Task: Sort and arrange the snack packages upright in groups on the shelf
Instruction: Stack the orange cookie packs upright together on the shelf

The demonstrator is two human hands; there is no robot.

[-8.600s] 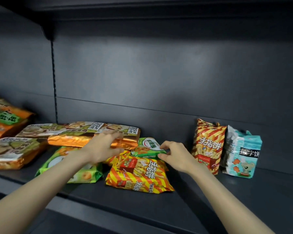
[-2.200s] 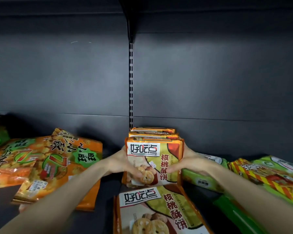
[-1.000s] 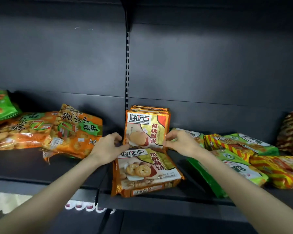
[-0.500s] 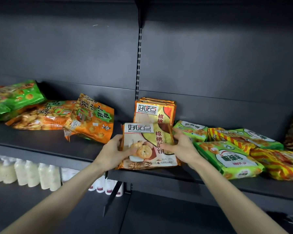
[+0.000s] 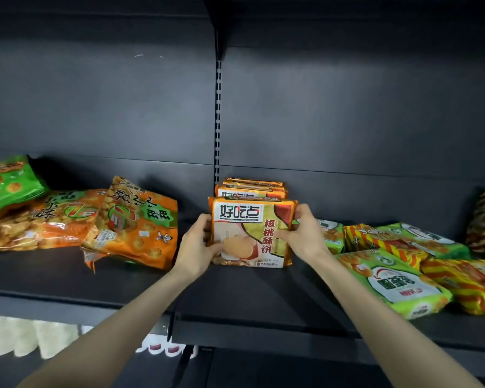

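Green at the far left, a snack bag (image 5: 6,180) rests on slumped orange bags (image 5: 137,222) on the dark shelf (image 5: 235,289). In the middle, the left hand (image 5: 198,245) and right hand (image 5: 303,236) grip the two sides of an upright biscuit pack (image 5: 252,233), standing on the shelf directly before a row of matching packs (image 5: 254,189). Further right, green packs (image 5: 392,284) and striped packs (image 5: 465,284) lie flat.

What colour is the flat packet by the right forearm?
Green packet with a white label; head view.
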